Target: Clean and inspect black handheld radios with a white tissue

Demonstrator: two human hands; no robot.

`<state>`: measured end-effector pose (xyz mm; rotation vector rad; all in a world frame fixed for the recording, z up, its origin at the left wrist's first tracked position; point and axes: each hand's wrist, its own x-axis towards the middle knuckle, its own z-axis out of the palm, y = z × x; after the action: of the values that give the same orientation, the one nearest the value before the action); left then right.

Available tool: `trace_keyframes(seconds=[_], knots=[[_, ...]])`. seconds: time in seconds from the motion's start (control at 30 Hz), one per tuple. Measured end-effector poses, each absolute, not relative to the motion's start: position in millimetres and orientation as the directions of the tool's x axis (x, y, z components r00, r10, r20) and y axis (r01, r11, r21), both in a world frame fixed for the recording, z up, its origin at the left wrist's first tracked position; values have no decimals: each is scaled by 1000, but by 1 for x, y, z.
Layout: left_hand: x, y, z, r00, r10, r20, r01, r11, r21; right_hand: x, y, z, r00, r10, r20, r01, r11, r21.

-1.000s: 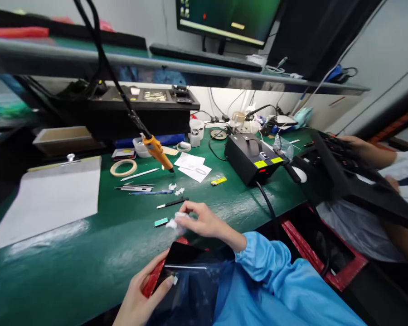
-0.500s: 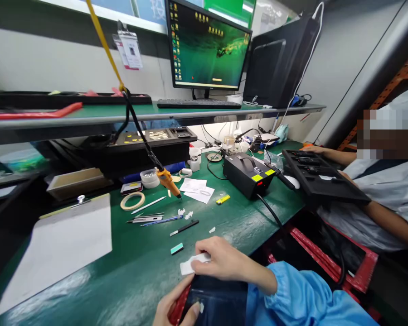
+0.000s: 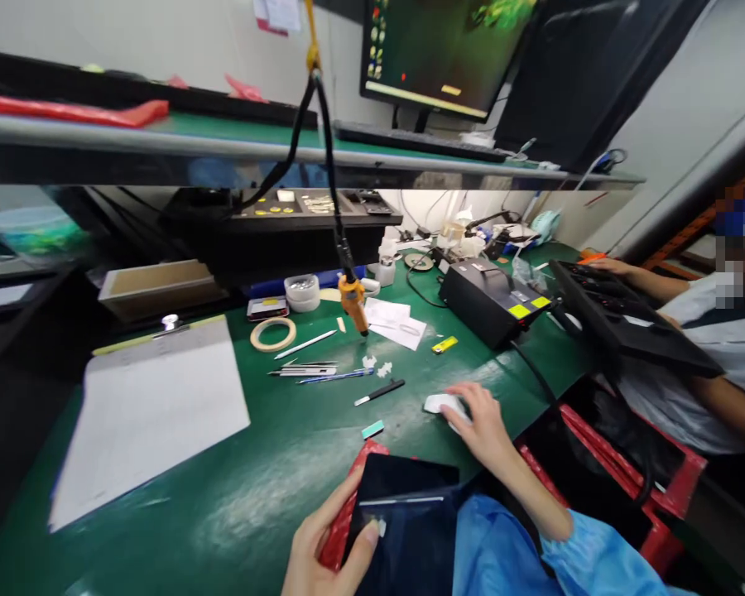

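L hand point(image 3: 323, 538): grip closed on L edge of dark panel point(image 3: 410, 538), thumb flat on top face, fingers round the red wrap point(image 3: 338, 530) at that edge; fingertips hidden underneath. R hand point(image 3: 487, 426): grip part-closed, thumb + curved fingers on white wipe point(image 3: 436, 403); can't tell if wipe touches counter point(image 3: 223, 513) or is just above.

Panel is at the counter's near edge, in front of blue sleeve point(image 3: 587, 550). Glossy, smooth, flat, w/ a bright reflected line across; wrap is crinkly, shiny plastic. Small whitish tab point(image 3: 382, 527) right by L thumb tip. Wipe soft-looking, crumpled, far side under fingers. Counter green, smooth, w/ glare patches.

Near panel's far edge: small rectangular teal block point(image 3: 373, 430); beyond it, slim blk pen-like tool point(image 3: 380, 392), pale tip. Panel's bottom cut off by frame; its underside + exact type unclear.
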<state>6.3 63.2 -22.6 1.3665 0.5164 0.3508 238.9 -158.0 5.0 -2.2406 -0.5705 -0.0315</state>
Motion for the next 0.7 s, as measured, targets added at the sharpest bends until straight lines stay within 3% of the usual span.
trace_keyframes(seconds=[0.1, 0.37, 0.5, 0.7], knots=[[19, 71, -2, 836, 527, -152, 63, 184, 981, 232, -161, 4, 928, 317, 194, 339, -507, -793], [62, 75, 25, 912, 379, -158, -5, 394, 919, 186, -165, -3, 875, 484, -2, 99, -183, -978], [77, 54, 18, 888, 425, -175, -23, 421, 907, 189, -175, -12, 925, 368, -98, -20, -209, -978], [82, 9, -1, 842, 519, -149, -73, 383, 921, 216, -192, -9, 896, 410, -170, -82, -225, -971]])
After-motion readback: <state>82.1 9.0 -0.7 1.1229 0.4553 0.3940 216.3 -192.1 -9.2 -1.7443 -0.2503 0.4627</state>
